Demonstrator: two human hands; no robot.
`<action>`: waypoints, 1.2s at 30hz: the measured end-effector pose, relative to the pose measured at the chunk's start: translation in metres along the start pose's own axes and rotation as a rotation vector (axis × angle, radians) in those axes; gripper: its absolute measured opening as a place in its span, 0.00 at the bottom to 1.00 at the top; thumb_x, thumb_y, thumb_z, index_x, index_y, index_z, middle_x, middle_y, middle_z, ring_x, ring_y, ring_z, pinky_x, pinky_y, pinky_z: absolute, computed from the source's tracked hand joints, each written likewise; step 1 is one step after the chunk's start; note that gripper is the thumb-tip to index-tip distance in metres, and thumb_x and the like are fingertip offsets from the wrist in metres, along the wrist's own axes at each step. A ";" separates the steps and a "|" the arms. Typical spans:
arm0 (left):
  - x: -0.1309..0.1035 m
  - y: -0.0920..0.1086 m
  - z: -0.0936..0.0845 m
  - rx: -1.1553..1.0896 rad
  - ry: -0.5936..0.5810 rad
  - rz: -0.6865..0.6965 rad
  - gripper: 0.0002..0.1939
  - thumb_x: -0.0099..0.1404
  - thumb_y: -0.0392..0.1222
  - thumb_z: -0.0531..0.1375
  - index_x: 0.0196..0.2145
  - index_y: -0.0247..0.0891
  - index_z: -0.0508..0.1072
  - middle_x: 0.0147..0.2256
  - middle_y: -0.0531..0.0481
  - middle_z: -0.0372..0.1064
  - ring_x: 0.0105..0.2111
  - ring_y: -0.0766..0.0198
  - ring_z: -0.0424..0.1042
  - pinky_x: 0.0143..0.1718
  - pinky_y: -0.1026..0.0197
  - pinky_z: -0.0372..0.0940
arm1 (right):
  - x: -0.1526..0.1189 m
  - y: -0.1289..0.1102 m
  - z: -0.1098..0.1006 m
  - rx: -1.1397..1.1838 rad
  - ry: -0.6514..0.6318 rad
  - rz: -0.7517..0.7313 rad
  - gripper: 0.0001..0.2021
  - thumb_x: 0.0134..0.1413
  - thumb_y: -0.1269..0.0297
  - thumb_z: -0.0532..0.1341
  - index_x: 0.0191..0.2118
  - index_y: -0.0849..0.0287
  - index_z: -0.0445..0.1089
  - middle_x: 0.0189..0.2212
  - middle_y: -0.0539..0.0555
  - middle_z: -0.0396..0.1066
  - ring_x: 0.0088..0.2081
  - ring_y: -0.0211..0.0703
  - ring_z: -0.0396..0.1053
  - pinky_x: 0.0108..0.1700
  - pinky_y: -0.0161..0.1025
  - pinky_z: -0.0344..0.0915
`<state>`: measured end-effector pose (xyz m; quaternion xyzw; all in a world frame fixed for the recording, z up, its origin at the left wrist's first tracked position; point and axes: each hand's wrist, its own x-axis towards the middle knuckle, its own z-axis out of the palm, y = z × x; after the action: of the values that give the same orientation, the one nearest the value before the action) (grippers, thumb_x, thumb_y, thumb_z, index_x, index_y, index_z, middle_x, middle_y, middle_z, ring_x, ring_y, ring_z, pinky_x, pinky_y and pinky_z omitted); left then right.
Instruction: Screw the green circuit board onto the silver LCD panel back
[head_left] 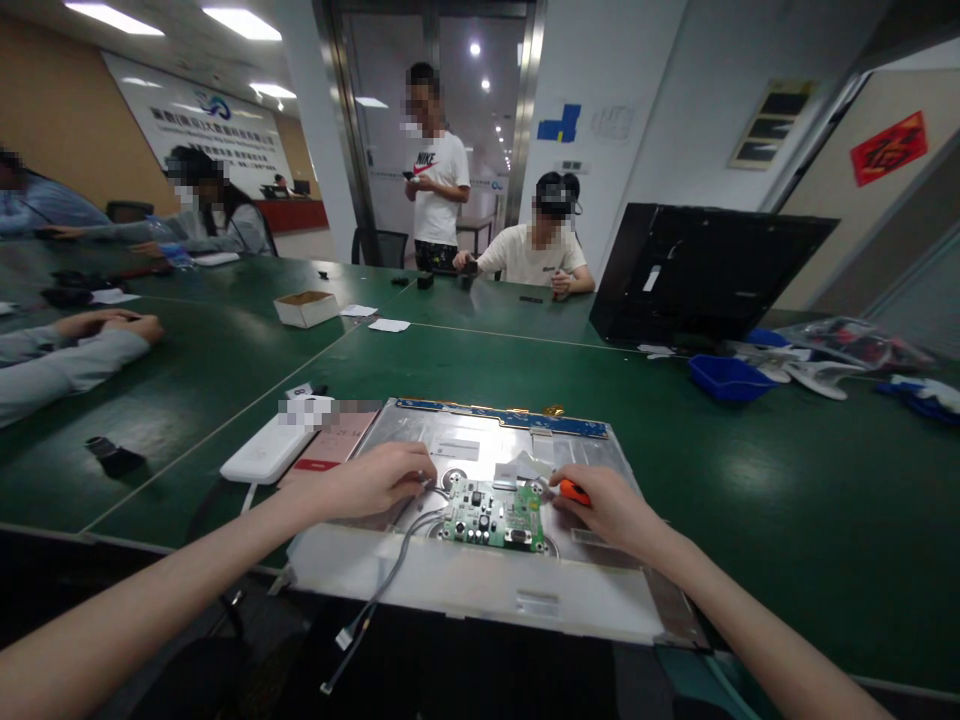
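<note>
A flat metal-backed display panel lies before me, its near edge overhanging the table's front. A green circuit board sits on the middle of its back. Grey cables run from the board's left side and dangle over the near edge. My left hand is closed, its fingertips pinched just left of the board by the cables; what they grip is hidden. My right hand is wrapped round an orange-handled screwdriver at the board's right. A blue circuit strip lines the panel's far edge.
Left of the panel lie a white power bank and a pink box. Farther off are an open carton, a blue tray and a large black monitor. Several people are around the green table.
</note>
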<state>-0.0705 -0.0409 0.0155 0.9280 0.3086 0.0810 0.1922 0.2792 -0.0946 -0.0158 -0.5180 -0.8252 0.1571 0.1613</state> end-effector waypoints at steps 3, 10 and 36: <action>0.000 0.000 0.002 -0.002 0.022 0.002 0.09 0.66 0.34 0.54 0.38 0.38 0.74 0.38 0.46 0.71 0.38 0.59 0.71 0.40 0.61 0.65 | 0.005 0.008 -0.003 -0.080 0.027 0.010 0.10 0.59 0.67 0.58 0.45 0.56 0.73 0.43 0.57 0.77 0.44 0.50 0.74 0.45 0.46 0.68; -0.003 -0.002 0.008 0.022 0.075 0.016 0.11 0.68 0.32 0.51 0.36 0.37 0.73 0.36 0.47 0.71 0.36 0.61 0.71 0.37 0.63 0.64 | 0.017 0.021 -0.009 -0.121 0.034 -0.008 0.13 0.59 0.67 0.59 0.50 0.57 0.72 0.44 0.57 0.76 0.46 0.50 0.73 0.47 0.44 0.66; -0.017 0.014 0.027 -0.020 0.074 0.015 0.11 0.70 0.33 0.50 0.37 0.39 0.72 0.37 0.49 0.69 0.37 0.63 0.70 0.39 0.64 0.62 | 0.005 0.018 -0.003 -0.114 0.097 -0.020 0.05 0.60 0.69 0.58 0.37 0.58 0.72 0.37 0.54 0.73 0.38 0.44 0.70 0.40 0.37 0.62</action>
<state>-0.0691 -0.0693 -0.0044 0.9247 0.3077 0.1199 0.1895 0.2925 -0.0823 -0.0203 -0.5251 -0.8292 0.0830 0.1730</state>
